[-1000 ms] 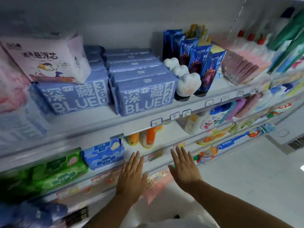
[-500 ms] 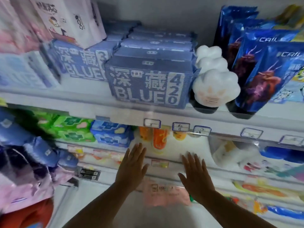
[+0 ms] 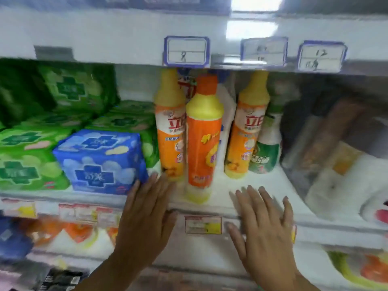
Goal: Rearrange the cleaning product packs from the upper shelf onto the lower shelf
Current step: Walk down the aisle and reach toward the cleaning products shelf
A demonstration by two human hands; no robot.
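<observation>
Reaching step, I judge: left hand [image 3: 144,215] and right hand [image 3: 264,227] hover at the shelf [image 3: 262,183] edge, fingers straight and spread, holding nothing. The blue pack [image 3: 98,162] sits at 10 o'clock from the left hand, beside green packs [image 3: 27,164]. Next: grip 1 pack.

Unreadably blurred price tags [image 3: 186,51] on the shelf edge [image 3: 105,38], smeared dark packs [image 3: 327,131] far right, white bottle [image 3: 227,114] mostly hidden behind orange bottles [image 3: 202,133].
</observation>
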